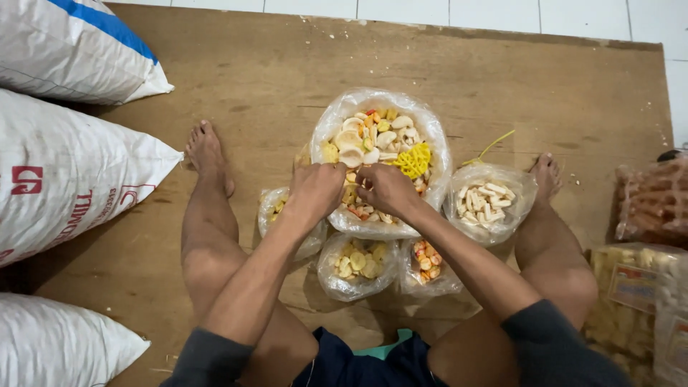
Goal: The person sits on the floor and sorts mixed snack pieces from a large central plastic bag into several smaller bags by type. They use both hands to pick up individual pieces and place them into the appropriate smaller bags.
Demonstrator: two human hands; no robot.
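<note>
Head view, both hands' fingers (337, 172) curled, touching mixed crackers bag (430, 129)

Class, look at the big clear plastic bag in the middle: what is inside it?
The big clear bag holds mixed crackers: white, yellow, orange, and one yellow lattice piece. The left hand and right hand cover its near part, hiding what lies below them.

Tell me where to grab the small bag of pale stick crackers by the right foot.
Grip the bag of pale stick crackers by the loose plastic at its open rim, coming from above. It sits upright with the mouth open upward, so lifting by the gathered rim should keep the crackers from spilling.
</note>
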